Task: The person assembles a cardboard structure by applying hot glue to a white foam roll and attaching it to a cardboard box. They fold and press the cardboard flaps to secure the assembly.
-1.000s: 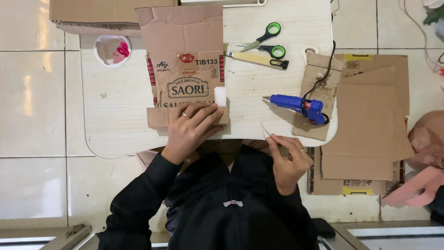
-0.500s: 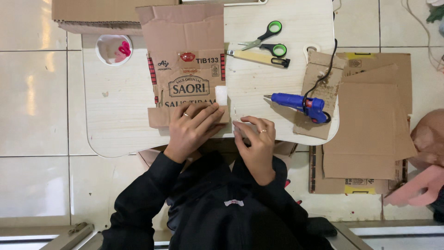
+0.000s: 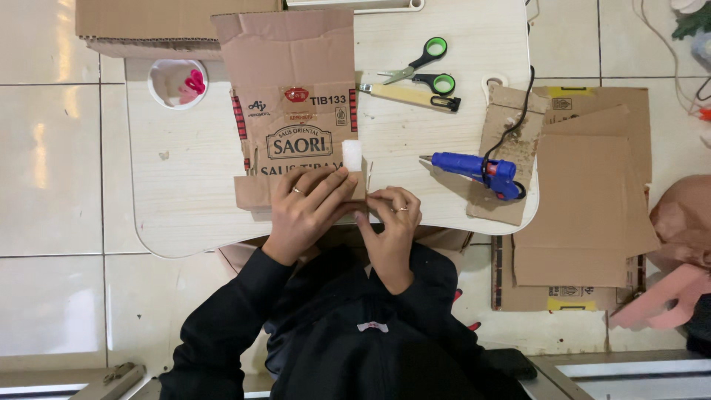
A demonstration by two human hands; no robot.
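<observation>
A flattened brown cardboard sheet [image 3: 296, 81] with printed labels lies on the pale wooden table [image 3: 185, 200]. My left hand [image 3: 305, 209] presses flat on its near right corner, fingers spread over a folded flap. My right hand [image 3: 394, 221] meets it there, its fingertips pinched on the flap's right edge. A small white block [image 3: 352, 155] stands on the cardboard just beyond my fingers. Whether my right hand also hides a thin tool I cannot tell.
A blue glue gun [image 3: 474, 170] with a black cord rests on a cardboard scrap at the right. Green-handled scissors [image 3: 422, 65] and a wood-handled cutter [image 3: 411, 96] lie behind it. A white cup [image 3: 176, 83] stands at the left. Cardboard pieces [image 3: 592, 200] cover the floor at the right.
My right hand came up from my lap to the table's near edge and now joins my left hand at the cardboard's corner. My left hand has stayed on the sheet.
</observation>
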